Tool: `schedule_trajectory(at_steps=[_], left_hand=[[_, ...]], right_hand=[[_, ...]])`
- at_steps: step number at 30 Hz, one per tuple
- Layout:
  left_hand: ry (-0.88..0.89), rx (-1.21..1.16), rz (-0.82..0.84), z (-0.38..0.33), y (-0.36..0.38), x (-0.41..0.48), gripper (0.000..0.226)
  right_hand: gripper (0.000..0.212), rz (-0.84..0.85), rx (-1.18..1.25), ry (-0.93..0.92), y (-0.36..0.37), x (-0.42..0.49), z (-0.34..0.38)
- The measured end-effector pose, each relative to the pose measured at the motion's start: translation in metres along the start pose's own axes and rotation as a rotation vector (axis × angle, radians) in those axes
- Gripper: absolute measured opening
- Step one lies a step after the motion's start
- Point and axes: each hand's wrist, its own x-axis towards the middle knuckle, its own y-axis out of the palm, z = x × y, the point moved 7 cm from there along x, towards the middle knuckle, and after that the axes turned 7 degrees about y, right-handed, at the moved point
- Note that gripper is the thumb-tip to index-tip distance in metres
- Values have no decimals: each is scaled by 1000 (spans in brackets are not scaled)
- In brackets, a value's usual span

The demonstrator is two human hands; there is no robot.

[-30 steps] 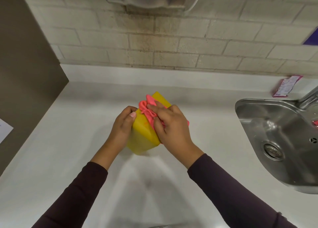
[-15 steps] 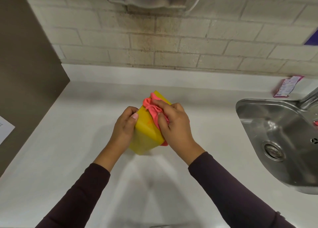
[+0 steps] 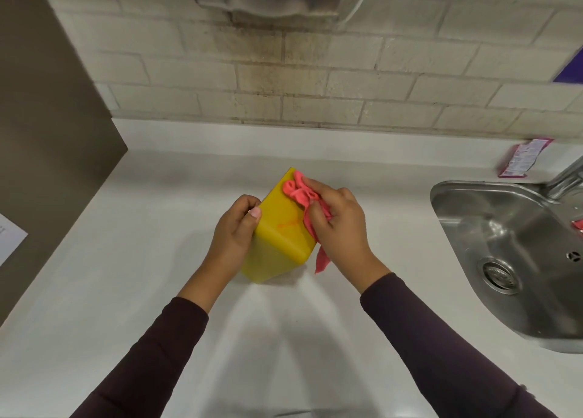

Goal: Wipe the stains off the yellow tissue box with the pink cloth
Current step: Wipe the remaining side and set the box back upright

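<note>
The yellow tissue box (image 3: 279,241) stands tilted on the white counter, one corner pointing away from me. An orange-red smear marks its upper face near the middle. My left hand (image 3: 236,231) grips the box's left side, thumb on the top edge. My right hand (image 3: 339,225) presses the bunched pink cloth (image 3: 299,193) against the far right part of the upper face. A loose tail of the cloth hangs down past the box's right corner.
A steel sink (image 3: 517,259) is set into the white counter (image 3: 126,291) at the right, with a tap above it and a pink scrap inside. A pink packet (image 3: 522,160) leans on the ledge. A brown panel closes the left side; a tiled wall stands behind.
My right hand has slid the pink cloth toward the far right of the box's upper face, uncovering more yellow surface and the smear. The cloth's tail now hangs free.
</note>
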Motion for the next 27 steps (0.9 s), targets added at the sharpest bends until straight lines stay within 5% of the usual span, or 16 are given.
schedule_trajectory(at_steps=[15, 27], left_hand=[[-33, -144, 78, 8, -2, 8, 29], [-4, -70, 127, 8, -2, 10, 31]], right_hand=[[35, 223, 146, -267, 14, -38, 33], [26, 408, 175, -217, 0, -38, 13]])
